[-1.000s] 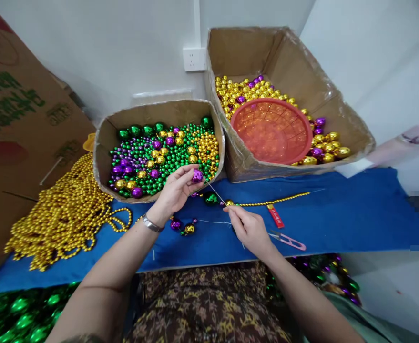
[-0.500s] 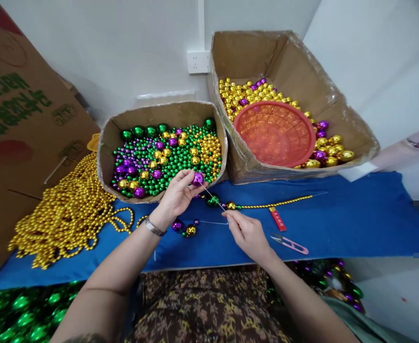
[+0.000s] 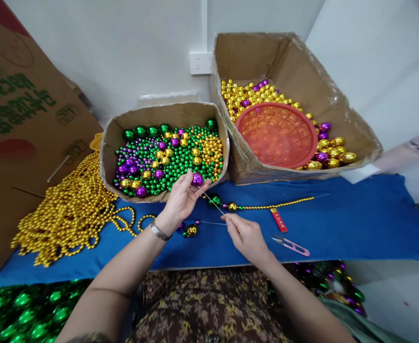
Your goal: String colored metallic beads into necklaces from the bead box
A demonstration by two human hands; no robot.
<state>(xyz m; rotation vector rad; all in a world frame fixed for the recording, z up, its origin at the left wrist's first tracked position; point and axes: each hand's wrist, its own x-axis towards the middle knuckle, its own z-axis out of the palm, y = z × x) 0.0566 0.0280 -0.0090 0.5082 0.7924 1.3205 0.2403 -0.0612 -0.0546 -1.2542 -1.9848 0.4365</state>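
Observation:
A shiny purple bead (image 3: 197, 179) rests among the fingers of my left hand (image 3: 182, 197), just over the near edge of the smaller box. The thumb stands up beside it and the fingertips are spread. My right hand (image 3: 247, 237) pinches a thin pale thread (image 3: 213, 202), which runs taut up to the left hand by the bead. Another stretch of thread goes left from the right hand to a beaded strand (image 3: 191, 230) of purple, gold and green, partly behind my left wrist. Beyond my hands lie a large green bead (image 3: 214, 199) and a gold bead chain (image 3: 277, 205).
A cardboard box (image 3: 104, 164) holds mixed beads; a bigger box (image 3: 245, 179) holds gold and purple beads and a red basket (image 3: 312, 157). Gold bead strands (image 3: 66, 214) are heaped left. Pink thread snips (image 3: 291, 245) and a red tag (image 3: 278, 220) lie right on the blue cloth (image 3: 355, 224).
My left fingers have loosened around the purple bead, the thumb moving a little away from it. My right hand keeps its pinch on the thread. The whole view has shifted slightly.

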